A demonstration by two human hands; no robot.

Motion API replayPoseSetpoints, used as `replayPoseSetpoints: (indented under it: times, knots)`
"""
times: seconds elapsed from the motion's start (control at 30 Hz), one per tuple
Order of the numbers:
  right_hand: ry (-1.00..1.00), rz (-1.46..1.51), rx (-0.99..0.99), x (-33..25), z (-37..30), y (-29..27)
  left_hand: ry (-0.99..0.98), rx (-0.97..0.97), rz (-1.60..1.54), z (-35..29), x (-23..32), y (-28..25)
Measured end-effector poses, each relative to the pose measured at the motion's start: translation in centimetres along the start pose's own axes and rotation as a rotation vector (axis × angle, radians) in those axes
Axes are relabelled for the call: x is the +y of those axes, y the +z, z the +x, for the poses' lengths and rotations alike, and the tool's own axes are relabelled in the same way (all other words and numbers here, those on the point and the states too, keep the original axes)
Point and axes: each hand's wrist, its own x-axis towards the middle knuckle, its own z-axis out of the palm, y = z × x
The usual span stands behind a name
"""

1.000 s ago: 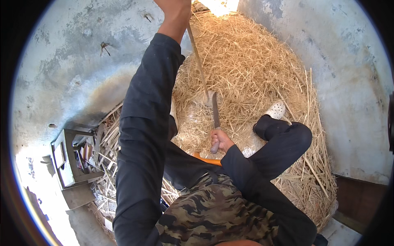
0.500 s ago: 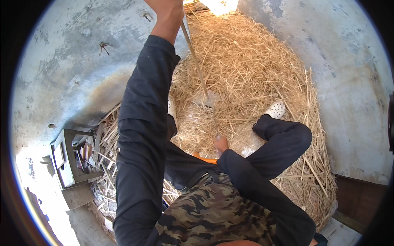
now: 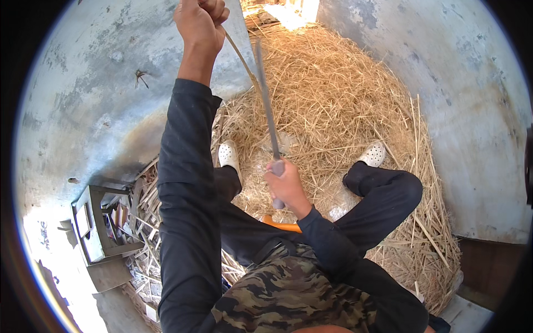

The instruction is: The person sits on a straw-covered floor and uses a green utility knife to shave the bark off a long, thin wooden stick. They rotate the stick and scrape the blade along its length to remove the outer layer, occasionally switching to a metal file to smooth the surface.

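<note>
Raised at the top left, my left hand [image 3: 201, 25] is closed in a fist round one end of a thin tan strip [image 3: 240, 58] that looks like split bamboo. The strip slants down to the right, toward the blade of a long knife [image 3: 266, 105]. My right hand [image 3: 288, 186], low between my knees, is closed round the knife's greyish handle. Its narrow blade points up and away from me, crossing close to the strip's lower end; whether they touch I cannot tell.
Loose straw-like shavings [image 3: 333, 83] cover the floor around my white clogs [image 3: 229, 154]. An orange curved piece [image 3: 283, 224] lies between my thighs. Grey walls [image 3: 455, 111] rise on both sides. A wooden frame box [image 3: 114, 247] with small things inside stands at left.
My right hand has risen from my lap, and the knife now shows clearly, blade upward. My left hand has shifted left and lower, with the strip still in it.
</note>
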Motion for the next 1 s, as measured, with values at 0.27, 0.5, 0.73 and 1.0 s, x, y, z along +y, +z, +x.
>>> replayPoseSetpoints:
  times: [0.27,0.5,0.73,1.0]
  knots:
    - [-0.219,-0.190,0.097,0.3,2.4,2.6,0.067,-0.046,0.008,-1.0,-0.2,0.8]
    - [-0.160,-0.135,-0.028,-3.4,-0.1,1.4,-0.183,-0.168,-0.419,-0.3,0.8,-0.1]
    - [-0.257,-0.294,0.092,1.3,2.9,-0.5,-0.038,-0.096,-0.025,-0.3,-0.5,1.2]
    - [-0.036,0.049,-0.111,-6.8,-1.7,-1.6,-0.102,-0.140,-0.042,-0.7,-0.6,1.6]
